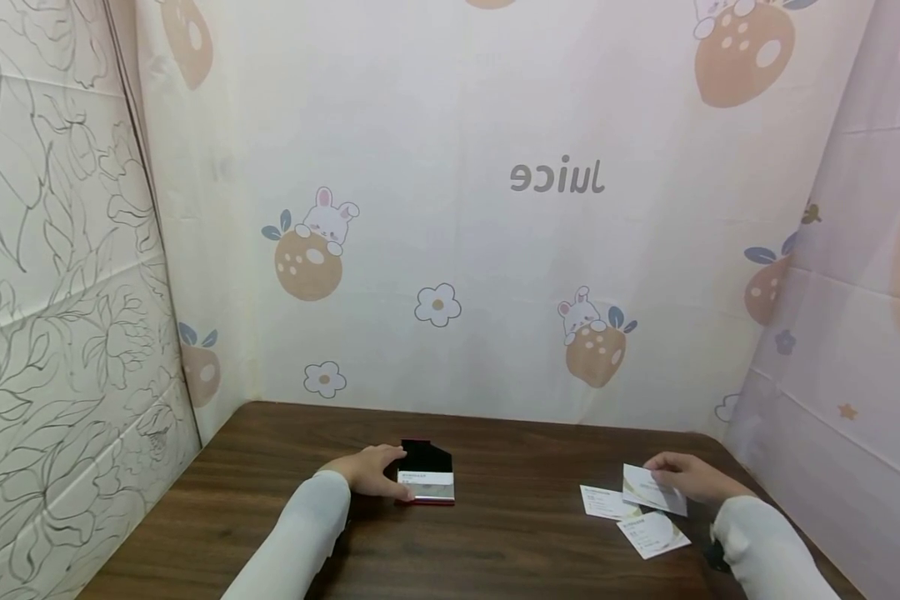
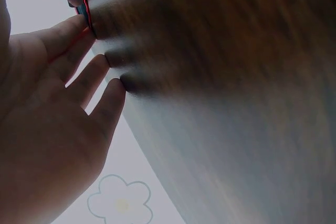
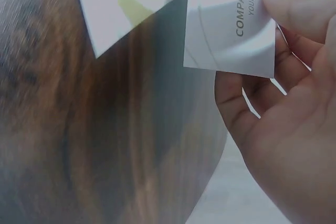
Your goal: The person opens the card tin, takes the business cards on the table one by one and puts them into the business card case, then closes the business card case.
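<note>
At the right of the table, my right hand [image 1: 693, 477] pinches a white card [image 1: 654, 490] between thumb and fingers; the right wrist view shows lettering on this card [image 3: 231, 30]. Two more printed cards lie beside and below it, one card [image 1: 603, 502] to the left and another card [image 1: 652, 534] nearer the front. My left hand [image 1: 367, 471] holds the left edge of a black card case [image 1: 427, 457] with a red edge, its flap open and a white card [image 1: 425, 478] inside. In the left wrist view, the fingers [image 2: 107, 98] are spread at the case's edge.
The dark wooden table [image 1: 510, 533] stretches between the hands. Behind it hangs a pale curtain [image 1: 420, 208] with fruit, rabbit and flower prints. Patterned sheets rise at the left and right sides.
</note>
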{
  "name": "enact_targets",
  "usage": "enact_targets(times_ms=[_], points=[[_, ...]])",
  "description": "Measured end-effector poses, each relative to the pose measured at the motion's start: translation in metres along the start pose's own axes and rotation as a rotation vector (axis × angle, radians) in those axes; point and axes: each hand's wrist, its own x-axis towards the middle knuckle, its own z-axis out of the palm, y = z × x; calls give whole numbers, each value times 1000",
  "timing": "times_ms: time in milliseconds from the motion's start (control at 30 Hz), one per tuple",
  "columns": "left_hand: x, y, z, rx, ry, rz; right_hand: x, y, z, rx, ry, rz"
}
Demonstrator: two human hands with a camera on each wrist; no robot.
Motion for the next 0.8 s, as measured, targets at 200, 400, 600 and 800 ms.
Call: enact_targets(times_ms=[200,400,600,800], points=[[-1,0,-1,-17,-2,12,3,-15,5,63,16,-63],[0,-2,-1,-18,-14,14,10,-35,17,59,10,-71],[0,-1,-1,-13,0,-3,22,-60,34,95,-12,-108],[-2,0,0,-15,6,-2,42,-85,61,150,-48,-212]])
